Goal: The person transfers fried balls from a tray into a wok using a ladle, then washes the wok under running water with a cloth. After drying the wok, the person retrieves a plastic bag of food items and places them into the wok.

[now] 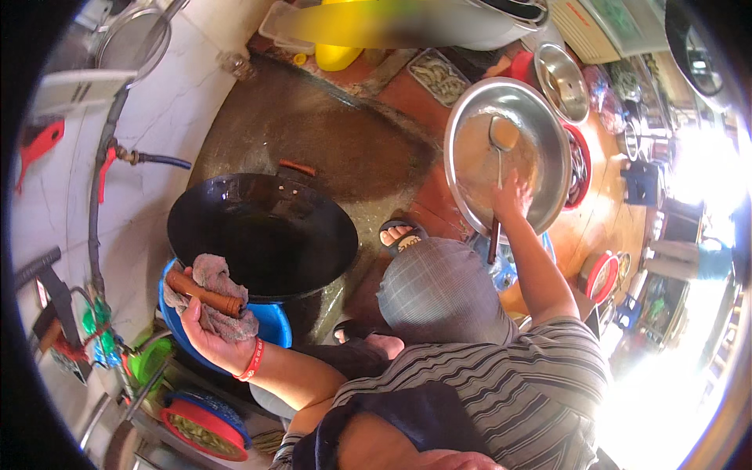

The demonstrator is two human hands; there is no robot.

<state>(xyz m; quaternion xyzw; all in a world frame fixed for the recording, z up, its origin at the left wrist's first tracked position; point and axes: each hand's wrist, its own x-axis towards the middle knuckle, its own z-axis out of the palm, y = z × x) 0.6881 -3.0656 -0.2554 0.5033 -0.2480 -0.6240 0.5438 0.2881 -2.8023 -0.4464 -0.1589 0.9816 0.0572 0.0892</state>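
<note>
My left hand (214, 335) grips the wok's wooden handle (205, 294) through a grey-pink cloth (214, 276). The black wok (264, 235) lies low at the left, over part of a blue plastic basin (276, 323); a second wooden grip (298, 167) shows on its far side. My right hand (514, 197) is over a wide steel basin (555, 200) of cloudy brownish liquid, against the shaft of a ladle (504, 134). The ladle's bowl is in the liquid and its dark handle end sticks out over the near rim. Whether the fingers close around the shaft cannot be told.
A tray of food pieces (437, 76), a smaller steel bowl (561, 82) and a red basin (580, 167) stand beyond the large basin. A pipe tap (126, 155) is on the left wall. Green (151, 361) and red (205, 429) containers stand at lower left. Wet floor lies behind the wok.
</note>
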